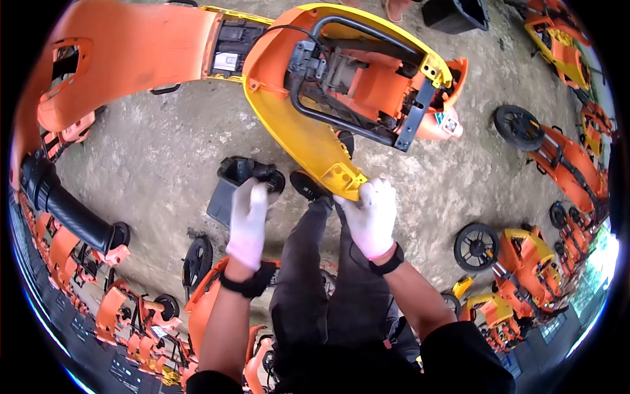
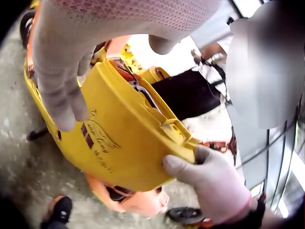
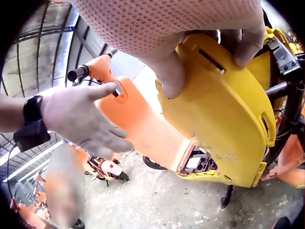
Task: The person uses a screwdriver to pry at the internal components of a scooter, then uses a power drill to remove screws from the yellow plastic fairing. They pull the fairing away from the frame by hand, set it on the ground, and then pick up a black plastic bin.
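A yellow side panel, lettered on its outer face in the left wrist view, hangs along one side of an orange scooter. My gloved right hand grips its end, with the thumb on the outer face and fingers over the edge. The panel stands out from the black tube frame. My gloved left hand is held apart from the panel with fingers extended, slightly blurred in the head view. In the right wrist view the left hand holds nothing.
A dark bin with black items sits on the concrete floor by my feet. Another black tub stands beyond the scooter. More orange and yellow scooters are parked around. A person in dark clothing is on the scooter's far side.
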Demonstrator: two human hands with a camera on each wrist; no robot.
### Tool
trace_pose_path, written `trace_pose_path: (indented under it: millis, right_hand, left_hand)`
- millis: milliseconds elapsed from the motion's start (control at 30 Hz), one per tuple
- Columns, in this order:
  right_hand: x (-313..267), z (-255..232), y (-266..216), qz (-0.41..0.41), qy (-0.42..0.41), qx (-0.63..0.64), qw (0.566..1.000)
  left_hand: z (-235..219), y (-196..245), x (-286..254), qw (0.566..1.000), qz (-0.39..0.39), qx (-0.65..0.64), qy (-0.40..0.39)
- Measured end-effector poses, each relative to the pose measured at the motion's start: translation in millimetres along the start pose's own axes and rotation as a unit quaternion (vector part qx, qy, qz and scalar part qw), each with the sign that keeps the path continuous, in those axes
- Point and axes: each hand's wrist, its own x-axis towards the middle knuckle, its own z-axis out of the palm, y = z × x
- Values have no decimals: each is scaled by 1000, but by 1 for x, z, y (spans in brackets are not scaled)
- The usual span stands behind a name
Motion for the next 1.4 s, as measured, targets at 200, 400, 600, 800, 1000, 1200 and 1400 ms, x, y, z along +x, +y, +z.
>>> trace_pose_path:
  millis: [200,400,600,800,1000,1200,1400]
  right_hand:
    - [48,-24,-41,-73,-8,59,996]
    - [84,-25,-91,-57,17,117,991]
    - [80,-26,-92,-48,-11,109,993]
    - [71,-33,-70,-30,-31,133,990]
    - [91,-61,-32,-118,-202,220,947]
    - [219,-81,99,-71,25,-192,978]
    - [244,-53,125,-40,-61,-170,983]
  left_hand:
    - [52,36,35,936,-111,-258,-211]
    - [53,34,24,917,42,-274,-287]
    - [121,-42,81,601,-201,-665,-396]
    - [133,-75,121,440,-276,-721,-459]
    - [146,-163,159,323,-341,-747,-471]
    - [139,-175,156,441,-315,-719,-435]
    - [123,-175,151,369,-340,-745,-439]
